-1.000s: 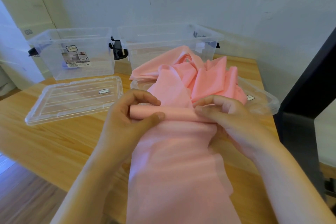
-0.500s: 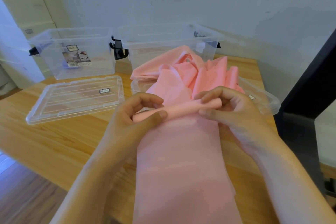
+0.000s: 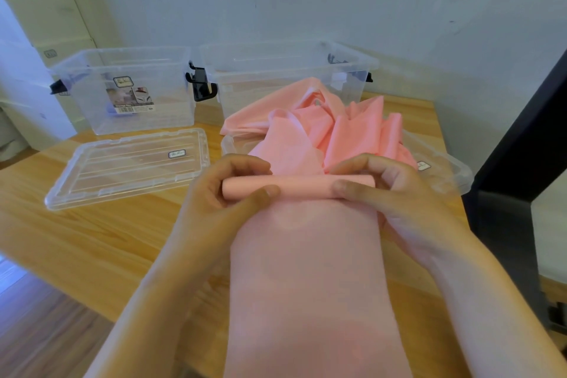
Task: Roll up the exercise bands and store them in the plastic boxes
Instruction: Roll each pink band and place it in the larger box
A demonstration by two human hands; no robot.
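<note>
We had the pink exercise band (image 3: pixel 306 270) draped over the near edge of the wooden table (image 3: pixel 92 239), its flat tail hanging down toward us and its far part heaped in loose folds on a clear lid (image 3: pixel 451 175) at the right. Across the band's width sat a small tight roll (image 3: pixel 299 186), and both our hands were clamped on it — the left hand (image 3: pixel 227 193) pinching the left end between thumb and curled fingers, the right hand (image 3: pixel 386 190) pinching the right end the same way. The band looked thin, limp and very light, with a smooth, probably slightly slippery face, so we judged it would unwind the moment the pinch eased. The place to hold it was at the two ends of the roll, thumbs under and fingers on top, keeping the edges level so it would not cone. Two open plastic boxes (image 3: pixel 129 89) (image 3: pixel 285 77) stood at the far side, and a second lid (image 3: pixel 129 166) lay flat at the left.
</note>
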